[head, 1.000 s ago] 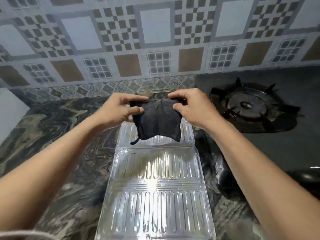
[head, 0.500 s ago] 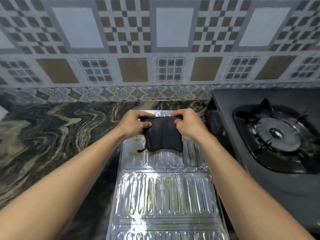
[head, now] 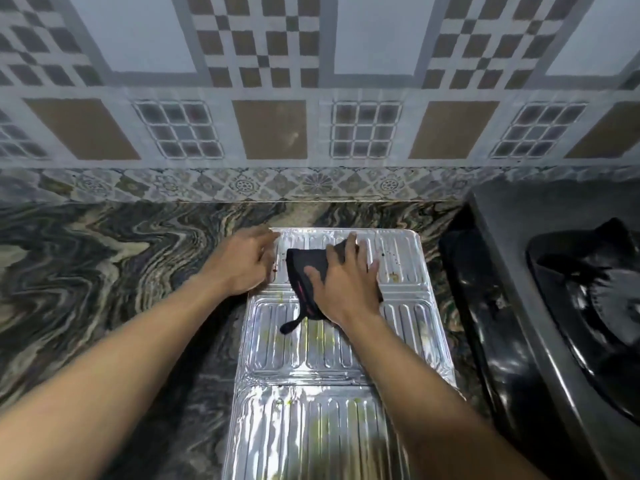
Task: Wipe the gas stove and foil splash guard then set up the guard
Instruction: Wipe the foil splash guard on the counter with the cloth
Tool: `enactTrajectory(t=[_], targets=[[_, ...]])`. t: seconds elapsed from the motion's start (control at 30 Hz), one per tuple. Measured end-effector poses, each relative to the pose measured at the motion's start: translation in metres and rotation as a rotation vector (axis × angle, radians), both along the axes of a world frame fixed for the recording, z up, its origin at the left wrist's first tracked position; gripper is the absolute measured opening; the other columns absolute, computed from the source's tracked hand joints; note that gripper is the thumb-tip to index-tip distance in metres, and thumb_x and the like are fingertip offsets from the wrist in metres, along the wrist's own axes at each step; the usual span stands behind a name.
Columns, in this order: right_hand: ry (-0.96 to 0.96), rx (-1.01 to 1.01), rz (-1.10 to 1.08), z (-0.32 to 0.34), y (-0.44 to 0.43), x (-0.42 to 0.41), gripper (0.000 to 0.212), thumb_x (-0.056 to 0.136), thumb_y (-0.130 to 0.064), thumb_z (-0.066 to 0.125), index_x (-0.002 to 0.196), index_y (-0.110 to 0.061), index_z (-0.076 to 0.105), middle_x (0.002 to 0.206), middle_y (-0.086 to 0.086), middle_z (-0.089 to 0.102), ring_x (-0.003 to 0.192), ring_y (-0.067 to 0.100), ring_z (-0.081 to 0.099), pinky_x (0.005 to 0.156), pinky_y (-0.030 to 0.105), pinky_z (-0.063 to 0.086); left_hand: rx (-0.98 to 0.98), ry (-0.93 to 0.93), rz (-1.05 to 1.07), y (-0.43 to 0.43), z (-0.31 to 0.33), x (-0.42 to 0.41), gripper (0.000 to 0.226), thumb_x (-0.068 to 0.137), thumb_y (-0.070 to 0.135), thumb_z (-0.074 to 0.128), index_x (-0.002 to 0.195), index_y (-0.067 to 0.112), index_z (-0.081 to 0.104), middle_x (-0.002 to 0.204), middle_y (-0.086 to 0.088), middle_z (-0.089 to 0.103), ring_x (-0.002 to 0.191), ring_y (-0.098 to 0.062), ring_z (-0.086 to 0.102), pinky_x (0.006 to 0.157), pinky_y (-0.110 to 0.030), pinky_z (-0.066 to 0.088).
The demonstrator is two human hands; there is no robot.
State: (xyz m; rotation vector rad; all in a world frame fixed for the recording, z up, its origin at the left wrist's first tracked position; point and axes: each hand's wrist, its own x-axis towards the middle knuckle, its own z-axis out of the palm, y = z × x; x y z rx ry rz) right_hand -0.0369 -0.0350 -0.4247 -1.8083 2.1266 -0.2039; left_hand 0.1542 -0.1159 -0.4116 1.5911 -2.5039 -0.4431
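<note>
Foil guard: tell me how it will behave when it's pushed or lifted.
The foil guard is probably light and flimsy: thin ribbed sheet, creased between panels. It may skid on the counter under wiping, so the left hand steadies its edge. Lifted, it likely folds at those creases.

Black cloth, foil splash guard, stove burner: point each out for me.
black cloth [head: 306,268]: head view, on its exposed left half beside the right hand.
foil splash guard [head: 311,348]: head view, on the bare ribbed middle panel.
stove burner [head: 609,299]: head view, on its round cap.
</note>
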Motion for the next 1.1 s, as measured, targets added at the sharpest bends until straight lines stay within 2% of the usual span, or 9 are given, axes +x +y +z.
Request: enactTrajectory(t=[0.13, 0.27, 0.4, 0.53, 0.63, 0.8, 0.93, 1.03, 1.1], targets=[[0.023, 0.068, -0.036, -0.019, -0.002, 0.021, 0.091, 0.090, -0.078, 0.006, 0.158, -0.017, -0.001, 0.161, 0.019, -0.023, 0.144, 0.039, -0.030, 0.112, 0.062, -0.019, 0.163, -0.331, -0.128, -0.006, -0.013, 0.035, 0.068, 0.102, 0.056, 0.026, 0.160, 0.027, 0.007, 0.166, 0.006, -0.001, 0.154, -0.021, 0.000, 0.122, -0.050, 0.006], [0.042, 0.067, -0.061, -0.027, -0.008, 0.025, 0.080, 0.096, -0.069, 0.008, 0.158, -0.020, -0.005, 0.160, 0.019, -0.025, 0.145, 0.037, -0.030, 0.112, 0.060, -0.022, 0.159, -0.422, -0.213, -0.009, -0.019, 0.048, 0.087, 0.091, 0.077, 0.019, 0.156, 0.031, -0.015, 0.160, 0.008, -0.025, 0.150, -0.018, -0.022, 0.121, -0.054, -0.010], [0.025, 0.020, -0.058, -0.031, -0.014, 0.020, 0.068, 0.101, -0.059, 0.012, 0.159, -0.024, 0.001, 0.162, 0.015, -0.021, 0.147, 0.033, -0.027, 0.115, 0.059, -0.018, 0.175, -0.465, -0.259, -0.015, -0.017, 0.051, 0.116, 0.069, 0.098, 0.022, 0.155, 0.032, -0.019, 0.158, 0.011, -0.030, 0.149, -0.016, -0.023, 0.121, -0.056, -0.009], [0.051, 0.012, -0.073, -0.033, -0.025, 0.025, 0.074, 0.099, -0.063, 0.010, 0.158, -0.020, -0.001, 0.162, 0.013, -0.023, 0.147, 0.032, -0.026, 0.113, 0.063, -0.017, 0.202, -0.472, -0.282, -0.022, -0.018, 0.052, 0.134, 0.055, 0.105, 0.030, 0.154, 0.032, -0.022, 0.158, 0.010, -0.029, 0.150, -0.016, -0.020, 0.121, -0.056, -0.008], [0.111, 0.009, -0.067, -0.037, -0.034, 0.035, 0.088, 0.093, -0.073, 0.007, 0.157, -0.014, -0.004, 0.163, 0.010, -0.023, 0.147, 0.033, -0.027, 0.110, 0.066, -0.020, 0.193, -0.474, -0.292, -0.023, -0.016, 0.051, 0.137, 0.054, 0.105, 0.033, 0.154, 0.030, -0.022, 0.157, 0.009, -0.029, 0.150, -0.016, -0.021, 0.121, -0.056, -0.009], [0.062, -0.099, 0.107, -0.038, -0.050, 0.045, 0.059, 0.104, -0.049, 0.021, 0.157, -0.028, 0.010, 0.166, 0.010, -0.005, 0.150, 0.034, -0.017, 0.112, 0.069, -0.010, 0.204, -0.482, -0.288, -0.022, -0.016, 0.051, 0.138, 0.055, 0.105, 0.032, 0.154, 0.028, -0.024, 0.157, 0.009, -0.031, 0.149, -0.015, -0.024, 0.120, -0.057, -0.010], [0.019, -0.122, 0.183, -0.038, -0.051, 0.048, 0.058, 0.104, -0.048, 0.023, 0.157, -0.029, 0.008, 0.166, 0.010, 0.005, 0.151, 0.036, -0.009, 0.114, 0.068, -0.007, 0.206, -0.488, -0.286, -0.022, -0.016, 0.050, 0.138, 0.055, 0.105, 0.033, 0.153, 0.027, -0.025, 0.154, 0.010, -0.033, 0.149, -0.017, -0.024, 0.119, -0.055, -0.014], [0.016, -0.164, 0.220, -0.041, -0.049, 0.041, 0.048, 0.104, -0.046, 0.027, 0.148, -0.027, 0.031, 0.165, 0.011, 0.010, 0.151, 0.038, -0.006, 0.113, 0.069, -0.005, 0.217, -0.483, -0.281, -0.022, -0.015, 0.050, 0.138, 0.054, 0.105, 0.033, 0.153, 0.028, -0.026, 0.154, 0.011, -0.033, 0.149, -0.018, -0.024, 0.119, -0.057, -0.013], [0.051, -0.180, 0.225, -0.042, -0.049, 0.039, 0.047, 0.104, -0.046, 0.027, 0.147, -0.029, 0.038, 0.165, 0.009, 0.014, 0.152, 0.035, -0.005, 0.113, 0.068, -0.004, 0.223, -0.478, -0.276, -0.022, -0.015, 0.050, 0.139, 0.053, 0.106, 0.032, 0.153, 0.028, -0.027, 0.155, 0.011, -0.033, 0.149, -0.018, -0.024, 0.119, -0.058, -0.012]])
